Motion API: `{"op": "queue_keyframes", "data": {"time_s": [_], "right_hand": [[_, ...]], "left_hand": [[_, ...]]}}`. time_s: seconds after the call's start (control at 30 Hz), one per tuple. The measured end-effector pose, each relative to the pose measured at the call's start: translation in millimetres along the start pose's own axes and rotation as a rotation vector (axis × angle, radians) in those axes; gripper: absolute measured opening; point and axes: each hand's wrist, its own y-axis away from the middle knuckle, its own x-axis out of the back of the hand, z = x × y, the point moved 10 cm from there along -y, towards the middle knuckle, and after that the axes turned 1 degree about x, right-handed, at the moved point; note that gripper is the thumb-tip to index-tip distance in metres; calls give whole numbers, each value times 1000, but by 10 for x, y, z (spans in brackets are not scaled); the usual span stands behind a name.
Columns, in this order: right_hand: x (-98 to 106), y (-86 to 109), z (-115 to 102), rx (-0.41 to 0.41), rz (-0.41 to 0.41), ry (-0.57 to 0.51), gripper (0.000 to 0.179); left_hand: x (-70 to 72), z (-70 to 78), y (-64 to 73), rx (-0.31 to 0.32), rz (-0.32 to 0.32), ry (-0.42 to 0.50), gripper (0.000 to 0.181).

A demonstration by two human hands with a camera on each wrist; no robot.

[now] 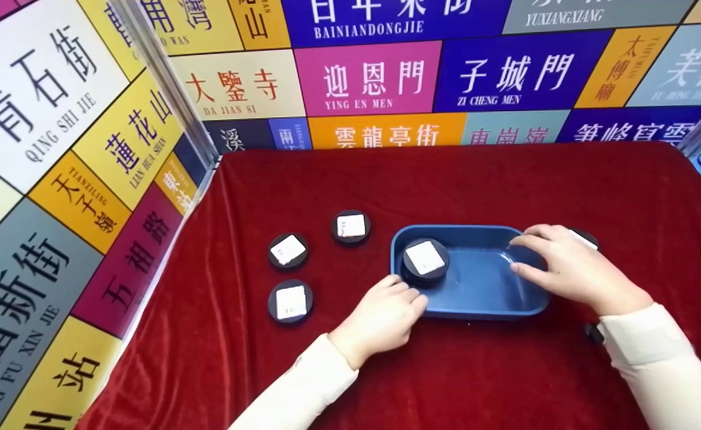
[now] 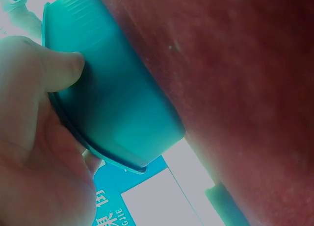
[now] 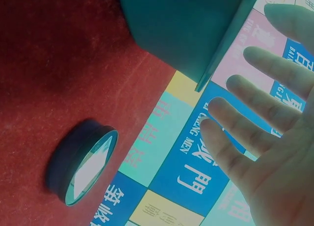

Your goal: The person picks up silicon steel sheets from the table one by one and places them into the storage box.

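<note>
My left hand (image 1: 380, 316) grips the glossy blue tub (image 1: 476, 314) on the velvety red surface (image 1: 476, 370); my released right hand (image 1: 565, 269) hovers at its right end; a round dark disc (image 1: 426, 259) sits inside

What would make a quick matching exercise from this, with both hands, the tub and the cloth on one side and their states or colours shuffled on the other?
Column one:
1. Left hand
2. Right hand
3. Tub
4. Cloth

Column two:
A. Blue
B. Red
C. Holding nothing
D. Gripping a rim

Pairs: 1-D, 2-C, 3-A, 4-B
</note>
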Motion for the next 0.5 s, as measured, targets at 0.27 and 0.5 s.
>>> {"op": "queue_keyframes", "data": {"time_s": [0.27,0.5], "right_hand": [[14,17,44,-21,-2,2,36],[27,40,122,-37,0,-4,37]], "left_hand": [[-9,2,-3,0,-2,-5,5],[1,-1,-3,3,-6,-3,5]]}}
